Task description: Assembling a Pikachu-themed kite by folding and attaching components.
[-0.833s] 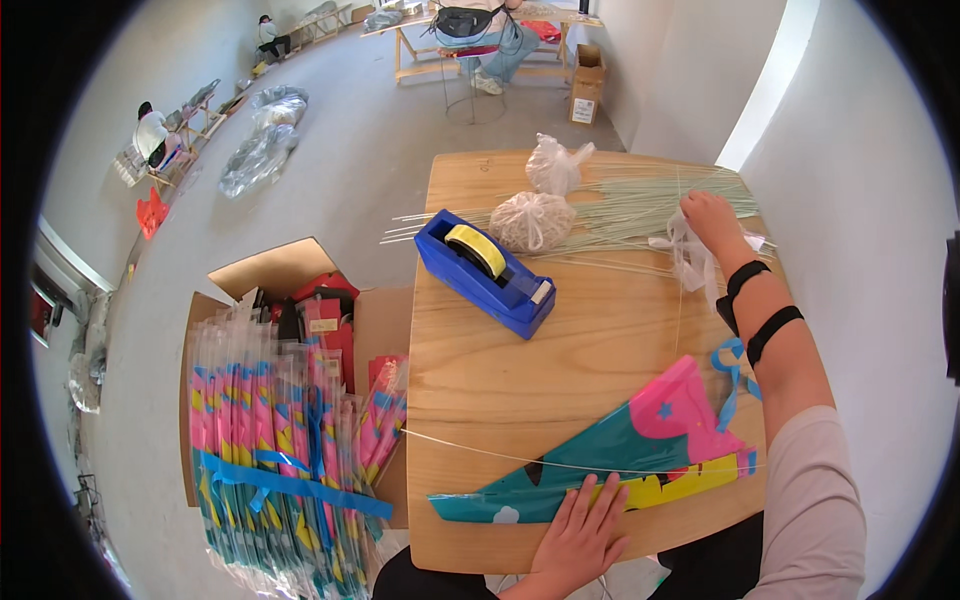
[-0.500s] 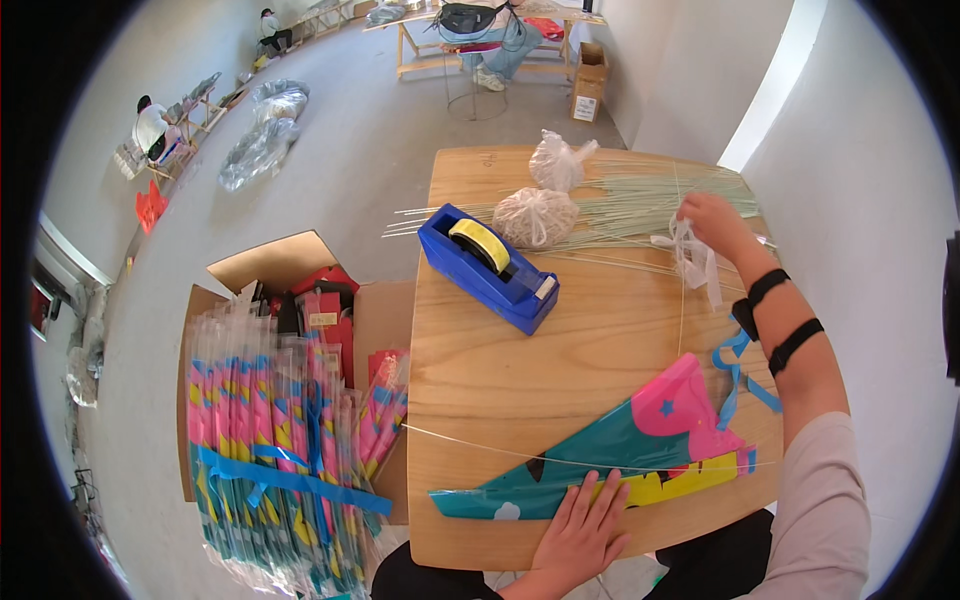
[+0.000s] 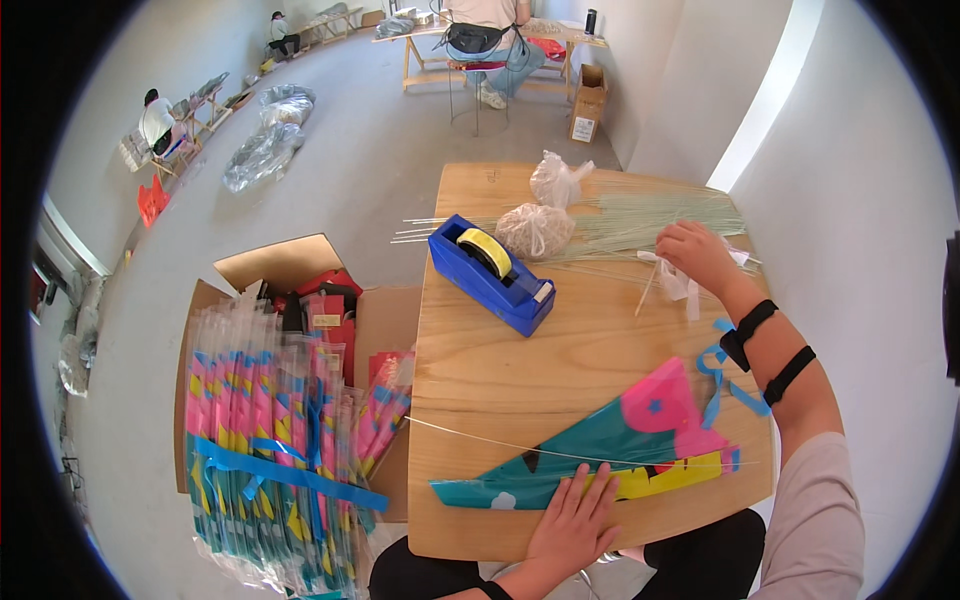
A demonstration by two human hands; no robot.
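Note:
My left hand (image 3: 575, 515) lies flat, fingers stretched, on the lower edge of a folded teal, pink and yellow plastic sheet (image 3: 570, 440) that looks like a kite. One thin pale rod (image 3: 480, 433) rests across this sheet, its left end past the table's edge. At the far right, my right hand (image 3: 695, 255) is closed in a pinch with a thin rod (image 3: 645, 292) slanting down from its fingers. White plastic strips (image 3: 690, 297) hang just under that hand. Beyond it a bundle of thin pale rods (image 3: 650, 225) is spread over the table.
A blue tape dispenser (image 3: 490, 275) with yellow tape stands on the wooden table (image 3: 480, 370). Near it are two knotted clear bags (image 3: 535, 230) of small pieces. Blue ribbon (image 3: 715, 385) lies by my right forearm. Left of the table, a carton (image 3: 275, 250) holds packed colourful sheets (image 3: 270, 430). People sit farther off.
My right hand has shifted slightly left, and the rod in it has swung from long and upright to a short slant. My left hand stays on the sheet. The view has tilted a little.

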